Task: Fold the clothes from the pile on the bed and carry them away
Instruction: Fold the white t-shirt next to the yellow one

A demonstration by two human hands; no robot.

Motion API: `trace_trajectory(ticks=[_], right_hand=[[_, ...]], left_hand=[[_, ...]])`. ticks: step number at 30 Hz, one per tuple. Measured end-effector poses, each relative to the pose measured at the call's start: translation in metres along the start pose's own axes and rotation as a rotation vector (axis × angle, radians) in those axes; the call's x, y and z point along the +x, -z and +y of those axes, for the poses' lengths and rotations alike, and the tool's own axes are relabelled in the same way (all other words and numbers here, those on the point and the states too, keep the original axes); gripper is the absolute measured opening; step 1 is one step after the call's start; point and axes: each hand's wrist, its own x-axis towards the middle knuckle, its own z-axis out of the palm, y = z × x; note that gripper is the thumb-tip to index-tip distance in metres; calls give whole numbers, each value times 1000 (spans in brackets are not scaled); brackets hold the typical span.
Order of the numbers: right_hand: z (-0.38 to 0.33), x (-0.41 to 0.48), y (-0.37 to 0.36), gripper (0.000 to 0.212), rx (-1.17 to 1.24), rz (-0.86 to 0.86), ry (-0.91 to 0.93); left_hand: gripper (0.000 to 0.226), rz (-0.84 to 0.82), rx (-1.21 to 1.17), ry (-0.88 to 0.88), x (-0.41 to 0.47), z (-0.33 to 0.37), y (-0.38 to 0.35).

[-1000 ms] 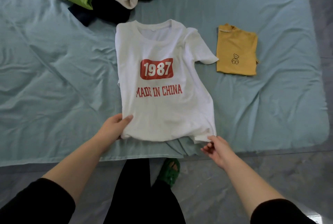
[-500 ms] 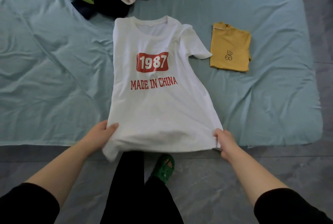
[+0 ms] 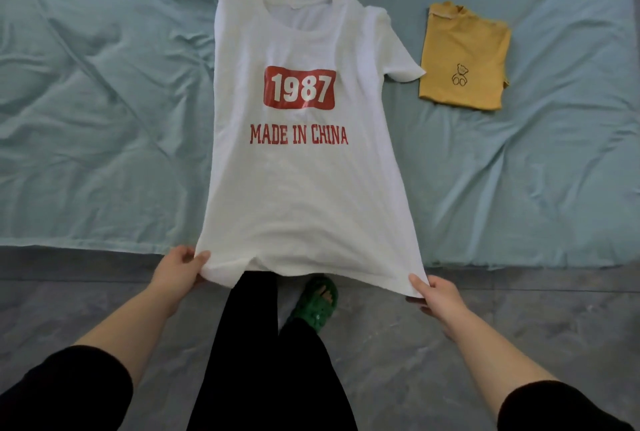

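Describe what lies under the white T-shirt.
The white T-shirt rests on the blue sheet; its hem overhangs the floor and a trouser leg. Anything else beneath is hidden.

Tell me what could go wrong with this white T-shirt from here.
1. The left hand and right hand grip the hem of the white T-shirt out past the bed edge, above the floor; slack could drop it there.
2. Only one sleeve shows spread, close to the folded yellow T-shirt; a fold may come out lopsided or brush it.

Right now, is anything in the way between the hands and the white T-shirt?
Nothing visible: the left hand and the right hand each grip the white T-shirt by its hem, and nothing lies on it.
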Motion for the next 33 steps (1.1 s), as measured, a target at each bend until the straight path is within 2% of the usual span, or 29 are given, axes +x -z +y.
trace_trajectory(ticks=[5, 8, 12, 16, 18, 24, 29, 33], right_hand=[[-1, -3, -2, 16, -150, 13, 72], [-29, 6, -10, 25, -226, 134, 185], [-70, 24, -22, 31, -253, 280, 283], [-106, 45, -46, 29, -98, 342, 356], [-113, 52, -49, 21, -31, 373, 347], [-99, 51, -27, 15, -103, 335, 258], [-129, 42, -39, 25, -27, 324, 207], [-170, 46, -58, 30, 93, 334, 219]], left_hand=[[10, 3, 132, -35, -1, 2, 10], [22, -27, 95, -68, 2, 16, 5], [25, 7, 25, -116, 15, 36, -6], [24, 84, -103, -109, 38, 55, -18], [27, 81, -139, -84, 44, 58, -18], [34, 57, -47, -54, 44, 46, 3], [18, -106, -159, -20, 48, 85, 0], [14, -140, -270, -25, 68, 132, -9]])
